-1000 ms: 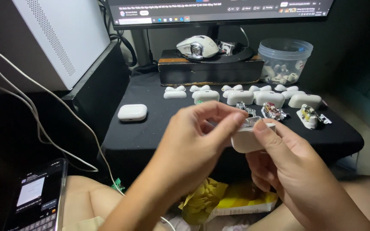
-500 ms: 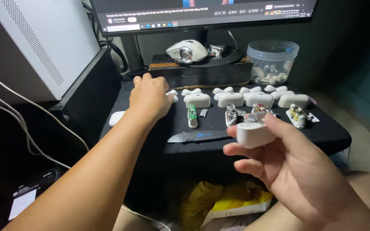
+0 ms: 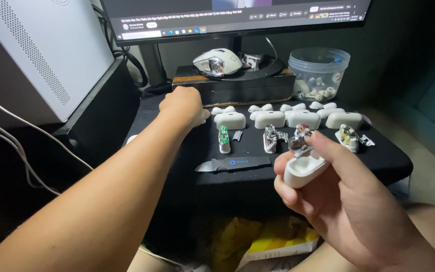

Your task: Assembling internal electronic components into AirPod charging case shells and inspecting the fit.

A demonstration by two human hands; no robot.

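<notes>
While a smooth white plastic earbud case [image 3: 304, 170] topped with a glinting metal insert is pinched in the right hand [image 3: 338, 201], the left hand [image 3: 181, 105], curled shut, is rested on the black cloth-covered surface [image 3: 378, 156] beside rounded white shells [image 3: 230, 120].

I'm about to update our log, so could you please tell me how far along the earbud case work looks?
Already apart: several white case shells sit in a row on the black table, with bare circuit boards in front of them. In hand: the right hand holds one white case with a metal part at its top; the left hand reaches the row's left end. Left: that case is unfinished.
</notes>
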